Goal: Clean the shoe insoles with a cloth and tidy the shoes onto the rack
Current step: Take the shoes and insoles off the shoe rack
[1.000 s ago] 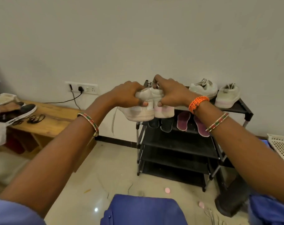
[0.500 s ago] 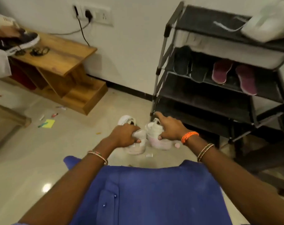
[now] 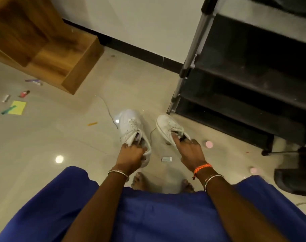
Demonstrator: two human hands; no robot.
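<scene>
You are bending down over the shiny pale tiled floor (image 3: pixel 49 137) with a shoe in each hand. Your left hand (image 3: pixel 132 157) is curling its fingers around the heel edge of the white lace-up shoe on the left (image 3: pixel 131 127), gripping it tight. Your right hand (image 3: pixel 190 152) is holding the other white lace-up shoe (image 3: pixel 168 127), with fingers tucked inside its opening and one finger lying along its side. Both shoes are pointing their toes away from you and sitting low at the floor, a little apart from each other. I cannot tell if they are touching the floor.

The black shoe rack with metal poles (image 3: pixel 245 81) is standing to the right, near the right shoe. A brown wooden bench (image 3: pixel 43 41) is sitting far to the left against the white wall. Small bits of litter, like a yellow paper square (image 3: pixel 19 107), are lying on the floor on the left. Your blue clothes (image 3: pixel 148 215) are filling the near part of the view.
</scene>
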